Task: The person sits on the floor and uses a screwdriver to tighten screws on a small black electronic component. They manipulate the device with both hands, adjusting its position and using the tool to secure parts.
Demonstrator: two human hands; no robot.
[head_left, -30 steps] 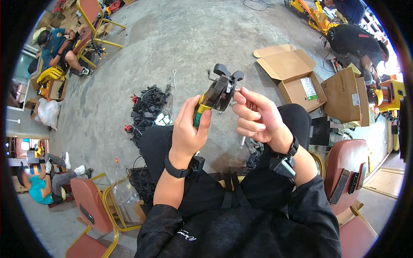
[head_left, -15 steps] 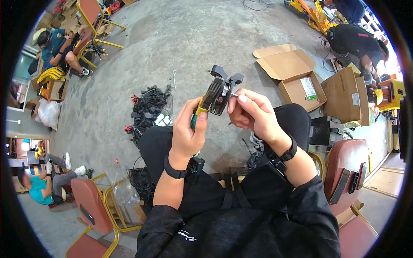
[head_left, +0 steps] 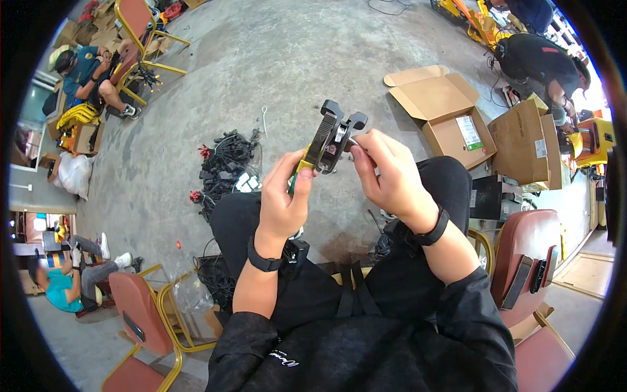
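My left hand (head_left: 285,193) is closed around the yellow and green lower part of a black two-pronged device (head_left: 330,140), holding it up above my knees. Its two black, knobbed prongs point away from me. Pinched between the thumb and fingers of my right hand (head_left: 392,179) is a thin metal rod (head_left: 353,140). The rod's end meets the right side of the device, by an opening with metal parts inside. Most of the rod is hidden by my fingers, so its kind does not show.
A heap of black cables (head_left: 228,160) with red bits lies on the floor beyond my left knee. At the right are an open flat cardboard box (head_left: 450,111) and a taller carton (head_left: 522,140). Chairs (head_left: 134,300) flank me. Other people sit at left and bend at upper right.
My right hand has rolled over: its back now faces up more, with the index finger along the rod and the thumb below. The device has barely shifted in my left hand.
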